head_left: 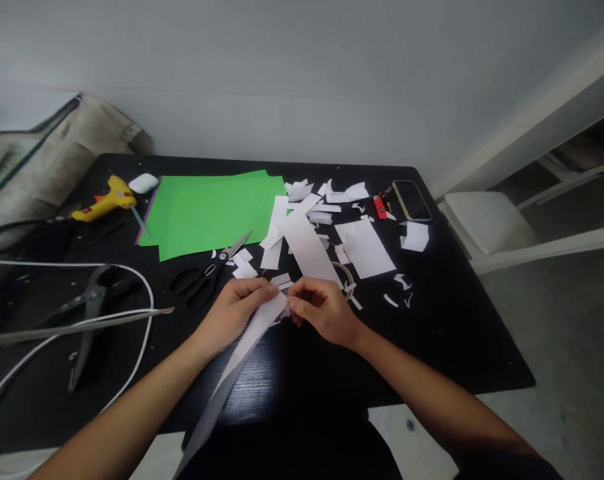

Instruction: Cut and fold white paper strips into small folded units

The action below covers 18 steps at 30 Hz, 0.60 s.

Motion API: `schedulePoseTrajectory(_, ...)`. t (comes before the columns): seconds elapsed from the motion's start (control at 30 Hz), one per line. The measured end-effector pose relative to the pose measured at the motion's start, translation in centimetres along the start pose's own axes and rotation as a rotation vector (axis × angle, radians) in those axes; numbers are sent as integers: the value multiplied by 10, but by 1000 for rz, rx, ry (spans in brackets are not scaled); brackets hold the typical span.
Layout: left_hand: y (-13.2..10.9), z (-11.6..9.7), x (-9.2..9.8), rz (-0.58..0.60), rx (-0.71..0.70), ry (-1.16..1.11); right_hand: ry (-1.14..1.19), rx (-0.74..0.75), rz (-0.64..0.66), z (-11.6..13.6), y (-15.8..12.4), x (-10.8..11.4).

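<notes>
Between my two hands is a long white paper strip (249, 339), which trails down toward my lap at the lower left. My left hand (237, 312) grips it near its upper end, thumb on top. At that same end, my right hand (327, 308) pinches the strip's tip with thumb and fingers. Just beyond my hands, a wide white paper strip (309, 247) lies over loose paper scraps. Black-handled scissors (209, 270) rest slightly spread to the left of my hands, beside small white paper pieces (244, 264).
Green sheets (212, 213) lie at the back. A yellow glue gun (109, 200) and white case (143, 183) sit at left, with large shears (89, 320) under a white cable (145, 347). At right are a phone (412, 200), red object (380, 207) and white sheet (367, 250).
</notes>
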<state>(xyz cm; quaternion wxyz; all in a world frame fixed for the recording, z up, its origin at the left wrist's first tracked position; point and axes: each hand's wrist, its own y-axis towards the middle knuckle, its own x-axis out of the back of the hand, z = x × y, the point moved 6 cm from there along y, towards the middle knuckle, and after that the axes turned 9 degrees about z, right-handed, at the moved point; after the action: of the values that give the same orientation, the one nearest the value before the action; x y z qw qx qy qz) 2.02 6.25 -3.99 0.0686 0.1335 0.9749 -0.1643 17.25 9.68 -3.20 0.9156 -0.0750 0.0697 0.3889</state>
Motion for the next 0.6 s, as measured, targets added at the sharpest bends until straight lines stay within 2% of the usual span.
schedulePoseTrajectory(0.17, -2, -3, 6, -93, -99, 97, -9, 4, -15, 1, 2, 1)
schedulePoseTrajectory(0.37, -1, -1, 6, -61, -64, 36, -36, 18, -65, 3, 1, 7)
schedulePoseTrajectory(0.6, -3, -10, 12, -160, -115, 129, -5, 13, -71, 3, 2, 9)
